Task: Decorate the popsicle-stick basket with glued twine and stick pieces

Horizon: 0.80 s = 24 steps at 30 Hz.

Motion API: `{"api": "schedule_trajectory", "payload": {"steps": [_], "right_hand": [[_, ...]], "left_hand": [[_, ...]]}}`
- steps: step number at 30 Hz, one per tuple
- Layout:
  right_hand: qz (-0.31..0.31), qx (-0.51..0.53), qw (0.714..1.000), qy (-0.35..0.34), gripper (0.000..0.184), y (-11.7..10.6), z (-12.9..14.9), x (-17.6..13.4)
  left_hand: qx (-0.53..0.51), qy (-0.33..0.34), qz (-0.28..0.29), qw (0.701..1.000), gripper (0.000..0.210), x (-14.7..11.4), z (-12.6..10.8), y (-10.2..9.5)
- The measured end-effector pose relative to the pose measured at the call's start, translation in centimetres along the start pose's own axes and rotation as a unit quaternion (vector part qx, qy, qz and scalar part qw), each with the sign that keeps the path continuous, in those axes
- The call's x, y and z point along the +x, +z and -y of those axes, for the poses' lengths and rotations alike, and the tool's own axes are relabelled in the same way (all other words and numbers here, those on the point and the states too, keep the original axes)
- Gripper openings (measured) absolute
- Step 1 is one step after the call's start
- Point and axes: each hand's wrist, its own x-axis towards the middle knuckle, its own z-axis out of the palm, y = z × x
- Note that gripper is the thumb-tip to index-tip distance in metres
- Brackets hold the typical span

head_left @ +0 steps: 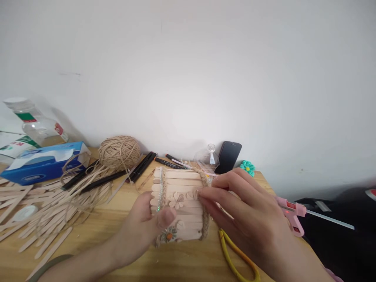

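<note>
My left hand (147, 227) grips the left edge of a craft-stick panel (188, 215), its thumb lying across the front. The panel is made of flat wooden sticks laid side by side, with braided twine (205, 223) down both sides and a glittery strip (160, 196) at the left. A wooden petal flower (176, 200) sits on its middle, and a grey-green flower with an orange centre (169, 235) near the bottom. My right hand (243, 207) is closed in a pinch at the panel's right side, its fingertips on a small wooden petal (194, 194).
Loose craft sticks (49, 231) and a twine ball (120, 153) lie left, near a blue tissue box (47, 160) and a glass bottle (41, 125). Black markers (142, 166) and a phone (229, 156) are behind. Yellow-handled scissors (232, 254) and a pink glue gun (292, 213) are right.
</note>
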Motion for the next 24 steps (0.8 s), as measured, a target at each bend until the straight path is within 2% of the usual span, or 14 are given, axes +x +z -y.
{"api": "schedule_trajectory", "payload": {"steps": [4,6,9,12,14,16,18,21,24], "right_hand": [[-0.07,-0.038,0.996,-0.033,0.016,1.0,-0.1,-0.3],[-0.083,-0.045,0.995,-0.045,0.017,1.6,-0.1,-0.6],[-0.086,-0.077,0.992,-0.059,0.02,2.3,-0.2,-0.8],[-0.072,-0.128,0.983,-0.109,0.022,2.6,-0.2,-0.7],[-0.081,-0.108,0.984,-0.119,0.019,2.5,0.0,-0.3],[-0.095,-0.022,0.993,-0.068,0.016,2.2,0.1,0.2],[-0.12,0.084,0.989,0.029,0.012,1.9,0.1,0.6],[-0.163,0.181,0.956,0.164,0.01,2.5,-0.4,0.5],[-0.196,0.221,0.925,0.238,0.013,4.3,-0.9,-0.5]], "left_hand": [[-0.036,-0.031,-0.087,0.995,0.044,-0.1,-0.4,0.6],[-0.047,-0.04,-0.108,0.992,0.045,-0.2,-0.9,0.9],[-0.055,-0.053,-0.107,0.991,0.045,0.0,-1.7,1.1],[-0.039,-0.07,-0.094,0.992,0.049,0.5,-2.1,0.6],[-0.014,-0.067,-0.092,0.993,0.05,0.9,-2.2,0.1],[-0.014,-0.037,-0.099,0.994,0.048,1.3,-2.2,-0.5],[-0.037,-0.008,-0.1,0.994,0.047,1.7,-2.3,-1.0],[-0.077,0.001,-0.073,0.994,0.049,2.5,-2.5,-2.1],[-0.102,-0.006,-0.052,0.993,0.05,3.7,-2.8,-3.3]]}}
